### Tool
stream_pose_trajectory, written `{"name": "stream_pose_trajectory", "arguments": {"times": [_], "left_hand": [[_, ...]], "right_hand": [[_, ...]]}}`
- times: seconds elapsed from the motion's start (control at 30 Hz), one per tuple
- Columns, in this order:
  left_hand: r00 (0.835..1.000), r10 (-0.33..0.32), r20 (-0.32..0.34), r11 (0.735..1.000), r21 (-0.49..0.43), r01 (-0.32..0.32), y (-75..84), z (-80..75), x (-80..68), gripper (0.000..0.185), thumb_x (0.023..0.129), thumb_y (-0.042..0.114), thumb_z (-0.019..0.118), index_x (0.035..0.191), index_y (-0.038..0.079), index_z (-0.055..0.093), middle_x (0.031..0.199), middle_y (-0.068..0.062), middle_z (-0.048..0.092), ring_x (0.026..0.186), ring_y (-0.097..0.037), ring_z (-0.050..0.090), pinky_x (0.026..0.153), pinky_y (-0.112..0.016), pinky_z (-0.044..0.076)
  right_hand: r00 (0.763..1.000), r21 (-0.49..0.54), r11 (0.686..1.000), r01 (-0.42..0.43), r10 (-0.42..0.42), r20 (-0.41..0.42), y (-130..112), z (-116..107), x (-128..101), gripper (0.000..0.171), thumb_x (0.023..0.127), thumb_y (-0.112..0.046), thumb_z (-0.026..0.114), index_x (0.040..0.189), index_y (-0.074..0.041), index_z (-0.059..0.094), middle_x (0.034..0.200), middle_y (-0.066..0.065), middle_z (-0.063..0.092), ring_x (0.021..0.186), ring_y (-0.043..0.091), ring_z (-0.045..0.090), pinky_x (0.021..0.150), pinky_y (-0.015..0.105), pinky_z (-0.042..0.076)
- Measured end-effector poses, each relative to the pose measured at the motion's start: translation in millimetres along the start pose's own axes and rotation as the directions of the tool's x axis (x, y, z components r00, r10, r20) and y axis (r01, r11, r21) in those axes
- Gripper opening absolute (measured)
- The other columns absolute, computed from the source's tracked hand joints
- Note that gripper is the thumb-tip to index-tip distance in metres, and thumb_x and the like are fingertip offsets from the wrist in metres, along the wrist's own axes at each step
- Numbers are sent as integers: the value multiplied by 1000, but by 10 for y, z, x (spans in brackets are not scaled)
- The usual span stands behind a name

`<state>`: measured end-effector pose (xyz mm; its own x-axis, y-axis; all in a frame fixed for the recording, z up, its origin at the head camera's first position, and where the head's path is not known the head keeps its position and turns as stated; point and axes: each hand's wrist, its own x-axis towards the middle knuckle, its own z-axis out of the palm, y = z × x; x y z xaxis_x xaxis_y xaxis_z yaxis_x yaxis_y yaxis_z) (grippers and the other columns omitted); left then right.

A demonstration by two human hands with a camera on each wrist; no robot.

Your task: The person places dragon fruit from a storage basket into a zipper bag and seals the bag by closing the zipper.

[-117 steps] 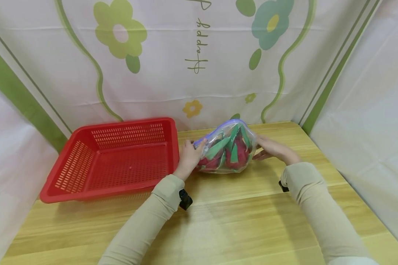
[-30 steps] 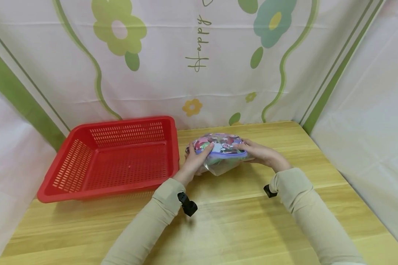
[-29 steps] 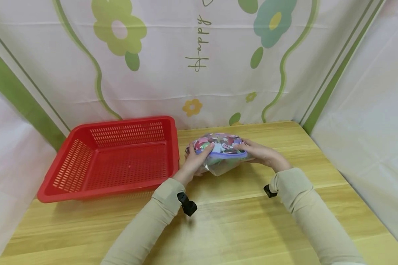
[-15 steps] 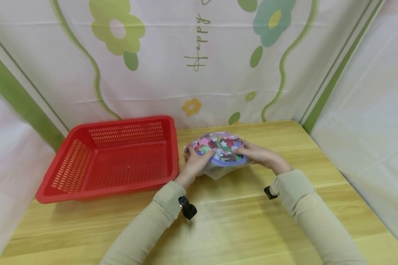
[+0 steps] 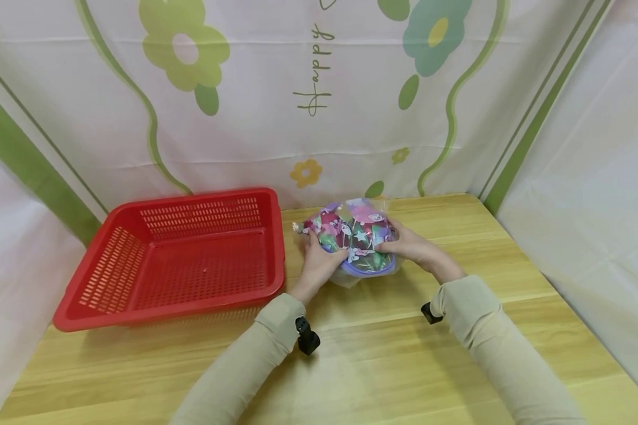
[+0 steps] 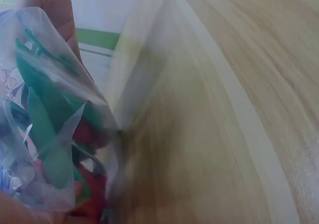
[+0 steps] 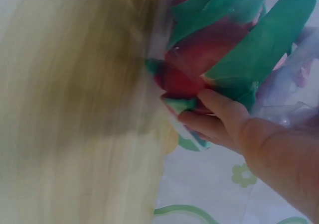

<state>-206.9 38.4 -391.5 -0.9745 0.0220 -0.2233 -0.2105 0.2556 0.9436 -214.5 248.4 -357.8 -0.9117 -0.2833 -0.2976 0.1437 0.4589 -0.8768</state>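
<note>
In the head view, a clear zip bag (image 5: pixel 358 236) with a cartoon print and a purple zip edge is held just above the table, printed face up. Inside are red dragon fruits (image 7: pixel 199 55) with long green scales, partly hidden by the print. My left hand (image 5: pixel 321 264) grips the bag's near left side, thumb on top and the other fingers hidden underneath. On the right side my right hand (image 5: pixel 412 245) holds it, thumb over the print; its fingers press the bag from below in the right wrist view.
A red plastic basket (image 5: pixel 204 301) with slotted walls stands on the wooden table (image 5: pixel 383 366) to the left, close to my left hand. A white curtain (image 5: pixel 255 130) with flower prints rises behind the table's back edge.
The bag has turned from its plain side, with fruits facing me, to its printed face. Over the last second that face has tipped further into view, the zip edge moving toward me.
</note>
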Motion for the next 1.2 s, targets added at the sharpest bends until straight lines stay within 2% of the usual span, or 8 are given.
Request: {"name": "stream_pose_trajectory", "arguments": {"times": [0.2, 0.47, 0.6, 0.83, 1.07, 1.2], "left_hand": [[999, 37, 8, 999, 21, -37, -55, 61, 90, 112, 74, 22, 73, 154, 8, -4, 159, -24, -3, 147, -36, 13, 119, -46, 22], [988, 119, 102, 988, 84, -128, -136, 83, 192, 109, 79, 23, 71, 154, 11, -6, 159, -24, -10, 148, -39, 4, 120, -49, 17], [986, 115, 121, 986, 106, -128, -161, 96, 226, 107, 82, 23, 71, 154, 13, -8, 158, -23, -12, 147, -40, 3, 119, -50, 16], [983, 122, 140, 986, 95, -136, -175, 142, 275, 106, 85, 18, 70, 154, 17, -11, 160, -17, -14, 148, -37, 1, 120, -50, 15], [978, 141, 155, 983, 96, -157, -195, 147, 279, 102, 89, 22, 67, 153, 19, -13, 160, -13, -16, 149, -36, 0, 120, -51, 15], [977, 152, 146, 981, 100, -167, -187, 155, 292, 103, 88, 23, 68, 154, 20, -11, 161, -13, -13, 149, -36, 2, 119, -52, 16]], "right_hand": [[998, 86, 996, 27, -21, -64, 75, -25, 31, 100, 83, -7, 64, 154, -14, -7, 158, 26, 1, 144, 47, 10, 118, 59, 8], [979, 77, 996, 36, -19, -205, 281, -44, 131, 106, 77, 2, 68, 155, -21, 0, 160, 22, 0, 144, 48, 8, 117, 62, 6], [967, 66, 996, 61, -43, -250, 365, -41, 174, 108, 74, 5, 70, 155, -20, 4, 160, 21, 2, 145, 48, 7, 117, 62, 6], [958, 49, 998, 49, -33, -283, 444, -74, 222, 109, 73, 5, 71, 155, -19, 3, 160, 20, 3, 145, 47, 8, 117, 62, 5], [961, 6, 1000, 29, -27, -276, 452, -137, 243, 109, 74, 2, 74, 155, -15, 3, 160, 21, 6, 146, 44, 7, 118, 60, 6], [965, -29, 1000, 9, -17, -263, 453, -162, 226, 111, 75, 0, 75, 154, -12, -2, 160, 23, 5, 146, 45, 6, 118, 60, 6]]}}
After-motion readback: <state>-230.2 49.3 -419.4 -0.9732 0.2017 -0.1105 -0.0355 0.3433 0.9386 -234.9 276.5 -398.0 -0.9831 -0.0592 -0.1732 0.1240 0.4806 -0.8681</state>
